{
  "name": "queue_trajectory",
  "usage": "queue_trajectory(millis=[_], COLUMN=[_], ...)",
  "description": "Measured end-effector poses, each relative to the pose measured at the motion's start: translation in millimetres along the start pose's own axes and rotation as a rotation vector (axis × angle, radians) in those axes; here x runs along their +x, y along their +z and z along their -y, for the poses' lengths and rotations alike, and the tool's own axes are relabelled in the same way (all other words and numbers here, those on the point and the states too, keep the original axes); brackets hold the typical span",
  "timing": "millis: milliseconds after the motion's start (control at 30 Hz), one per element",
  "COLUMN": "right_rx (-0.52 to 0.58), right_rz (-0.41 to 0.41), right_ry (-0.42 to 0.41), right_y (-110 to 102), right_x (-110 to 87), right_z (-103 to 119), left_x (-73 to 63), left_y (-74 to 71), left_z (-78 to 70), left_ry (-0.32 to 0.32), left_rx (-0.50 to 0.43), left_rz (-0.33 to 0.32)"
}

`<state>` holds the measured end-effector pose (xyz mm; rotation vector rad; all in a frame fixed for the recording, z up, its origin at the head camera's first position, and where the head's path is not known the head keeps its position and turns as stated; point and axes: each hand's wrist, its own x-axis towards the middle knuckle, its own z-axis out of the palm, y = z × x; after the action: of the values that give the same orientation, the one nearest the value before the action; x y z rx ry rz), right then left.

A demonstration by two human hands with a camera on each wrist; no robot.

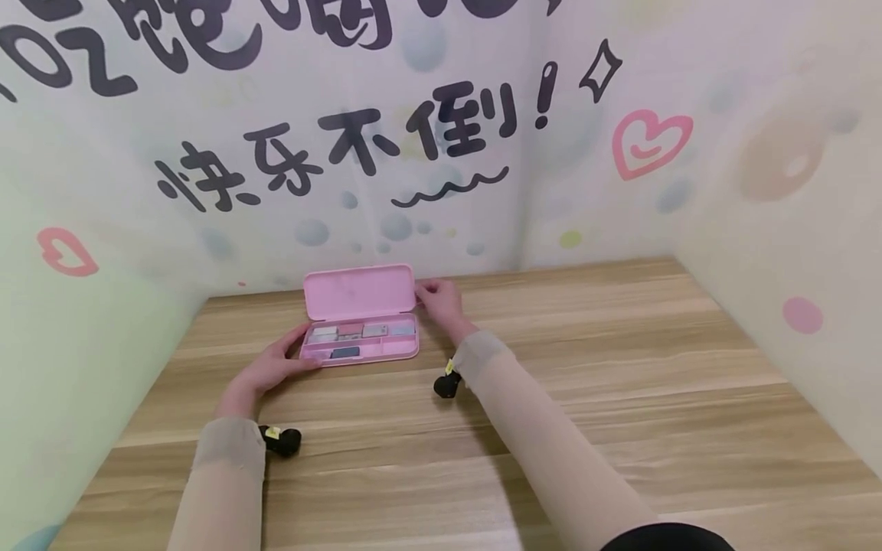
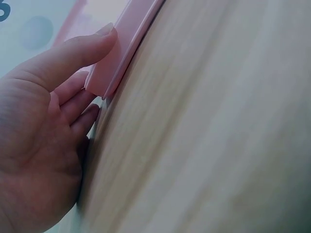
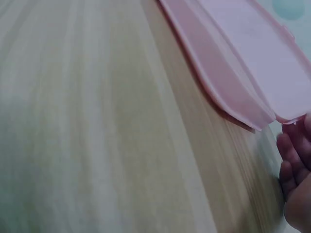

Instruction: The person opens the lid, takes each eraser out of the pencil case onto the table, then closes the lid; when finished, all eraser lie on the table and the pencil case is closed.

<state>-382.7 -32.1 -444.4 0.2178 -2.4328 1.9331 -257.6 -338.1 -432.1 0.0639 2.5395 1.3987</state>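
Observation:
A pink hinged pencil case [image 1: 396,350] lies at the back of the table with its lid [image 1: 358,294] raised. Its compartments hold several small blocks, among them a dark one [image 1: 345,353]; their kind is too small to tell. My left hand [image 1: 267,370] grips the tray's left end. In the left wrist view, the thumb of that hand [image 2: 39,131] lies over the case's corner [image 2: 114,63], with the fingers partly hidden behind. On the other side, my right hand [image 1: 444,306] pinches the lid's right edge. The right wrist view shows its fingertips [image 3: 290,148] at the lid's corner [image 3: 286,107].
The wood-grain table [image 1: 620,383] extends in front and to the right. A printed wall sheet [image 1: 468,222] stands close behind the case, and side panels [image 1: 792,229] flank the table. A black rounded object [image 1: 668,538] shows at the bottom edge.

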Motion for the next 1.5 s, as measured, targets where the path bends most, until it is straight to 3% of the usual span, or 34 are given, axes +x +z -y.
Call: queue_trajectory(millis=[167,467,833,1100,1367,1500], right_rx=[-0.135,-0.261,-0.193,-0.177,-0.158,-0.176], right_rz=[-0.039,-0.034,0.077,0.143,0.265,0.324], right_ry=[-0.032,-0.059,-0.001,-0.010,-0.053,-0.090], right_y=[1.7,2.5,-12.2,-22.5,-31.6,-35.1], right_x=[-0.2,1.0,-3.3,-2.2,-6.9,-10.7], right_z=[0.3,-3.7,6.4,4.2,1.9,7.5], left_x=[-1.0,-2.5,-2.3,2.6,6.3,7.4], left_y=[-0.8,-1.1,0.8,-2.6,-11.2,-13.2], left_z=[-0.2,-2.8,-6.3,-2.9,-3.5,-5.9], left_ry=[-0.012,-0.024,-0.021,0.027,0.057,0.069], left_rx=[0.017,0.022,0.020,-0.006,0.119,0.139], left_rz=[-0.005,-0.007,-0.006,0.027,0.071,0.074])
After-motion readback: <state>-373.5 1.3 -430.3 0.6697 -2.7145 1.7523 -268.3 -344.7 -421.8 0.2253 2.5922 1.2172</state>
